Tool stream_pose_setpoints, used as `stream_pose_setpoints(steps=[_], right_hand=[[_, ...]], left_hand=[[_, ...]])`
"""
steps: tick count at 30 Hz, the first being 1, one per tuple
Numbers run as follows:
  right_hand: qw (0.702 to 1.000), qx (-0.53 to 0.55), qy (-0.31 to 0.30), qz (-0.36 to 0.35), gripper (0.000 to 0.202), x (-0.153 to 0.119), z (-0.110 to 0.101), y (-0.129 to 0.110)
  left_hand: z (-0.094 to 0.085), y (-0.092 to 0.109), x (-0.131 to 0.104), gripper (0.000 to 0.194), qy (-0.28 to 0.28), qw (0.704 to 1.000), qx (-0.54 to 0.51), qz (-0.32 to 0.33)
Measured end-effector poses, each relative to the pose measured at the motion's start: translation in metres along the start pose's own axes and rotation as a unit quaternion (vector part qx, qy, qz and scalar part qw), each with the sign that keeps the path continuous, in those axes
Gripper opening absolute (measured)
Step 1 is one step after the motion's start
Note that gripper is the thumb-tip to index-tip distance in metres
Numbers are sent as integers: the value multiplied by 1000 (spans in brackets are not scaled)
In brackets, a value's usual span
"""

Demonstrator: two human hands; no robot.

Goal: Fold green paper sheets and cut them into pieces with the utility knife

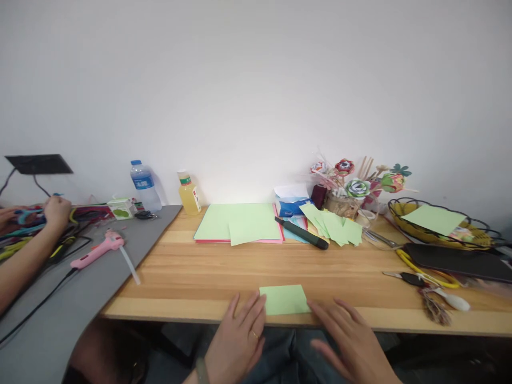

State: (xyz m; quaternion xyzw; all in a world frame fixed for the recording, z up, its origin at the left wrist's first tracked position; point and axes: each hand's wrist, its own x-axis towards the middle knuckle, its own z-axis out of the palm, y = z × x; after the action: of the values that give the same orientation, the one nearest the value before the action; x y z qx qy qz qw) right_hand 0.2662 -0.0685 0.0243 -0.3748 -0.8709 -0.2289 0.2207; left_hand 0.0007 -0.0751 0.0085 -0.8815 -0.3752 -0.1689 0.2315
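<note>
Green paper rectangle lies flat at the near edge of the wooden tabletop. Beyond it I see stacked larger sheets. My right hand, loosely spread, and left hand, fingers nearly together, flank the rectangle, which shows no fold. Smaller green slips lie loose.

The table is honey-coloured with streaky wood grain, the mat beside it plain grey. I see pale green paper, a pink glue gun, a blue-labelled bottle, yellow juice, a dark green marker and a yellow basket edged with black loops.
</note>
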Motion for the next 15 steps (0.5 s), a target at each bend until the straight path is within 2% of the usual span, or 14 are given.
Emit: stream_pose_setpoints(steps=[3,6,8,12,15], right_hand=[[996,-7,3,85,33,23,13,34],[986,-38,-19,163,28,54,38,69],[979,-58,-44,192,31,75,56,85],[968,-91,-95,214,35,102,85,93],[965,-109,-125,203,36,110,93,93]], left_hand=[[0,-1,-2,29,6,1000,4,10],[0,1,-5,38,-10,1000,1,-19],[2,4,-7,43,-25,999,-7,-37],[6,12,-1,55,-86,992,-58,-78],[1,16,12,73,-146,974,-110,-131]])
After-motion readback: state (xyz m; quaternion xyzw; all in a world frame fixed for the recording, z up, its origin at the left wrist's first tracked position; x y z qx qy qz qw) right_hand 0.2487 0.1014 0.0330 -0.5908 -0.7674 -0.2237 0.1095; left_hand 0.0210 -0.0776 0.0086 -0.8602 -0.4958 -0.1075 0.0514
